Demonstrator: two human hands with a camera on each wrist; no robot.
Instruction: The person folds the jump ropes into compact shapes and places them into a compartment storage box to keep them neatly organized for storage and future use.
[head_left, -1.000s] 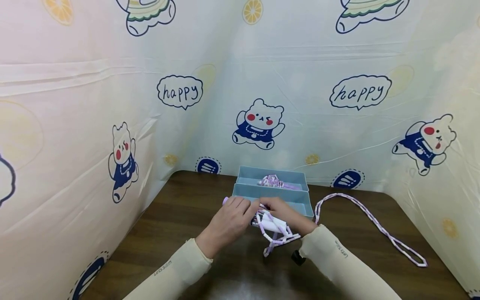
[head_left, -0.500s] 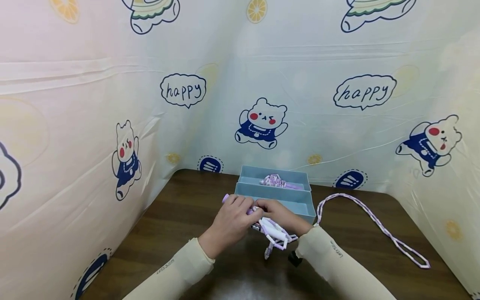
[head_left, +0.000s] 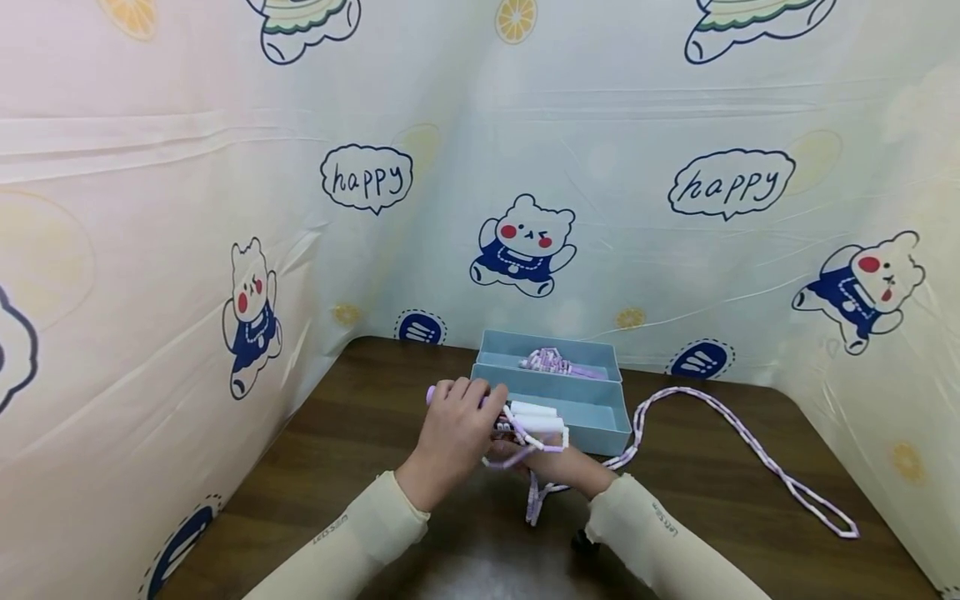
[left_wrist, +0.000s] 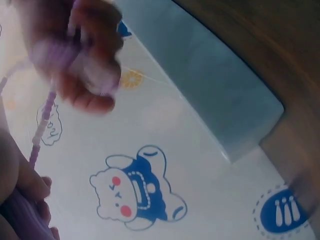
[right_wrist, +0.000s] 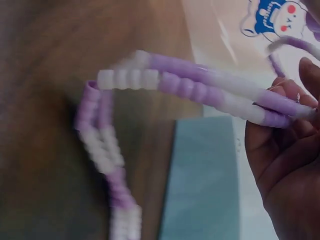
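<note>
My left hand (head_left: 453, 425) grips the handles of a beaded jump rope in front of the box. A purple handle end sticks out on the left of the fist, and white handle sections (head_left: 542, 425) show on the right. In the left wrist view, a purple handle (left_wrist: 22, 215) lies in the curled fingers. Below the handles, my right hand (head_left: 566, 468) pinches the purple-and-white beaded cord, partly hidden behind the loops in the head view. The right wrist view shows doubled strands (right_wrist: 210, 92) running from its fingers (right_wrist: 280, 145) and hanging down.
A light-blue box (head_left: 596, 418) with two sections stands behind the hands. Its far section holds a bundled purple-and-white jump rope (head_left: 547, 362). A long loop of the beaded cord (head_left: 738, 429) stretches over the table's right side. Patterned cloth (head_left: 600, 267) surrounds the wooden table (head_left: 375, 392).
My right hand has gone from behind the handles to underneath them, taking the cord along. My left hand has shifted slightly left and up, tilting the handles closer to level.
</note>
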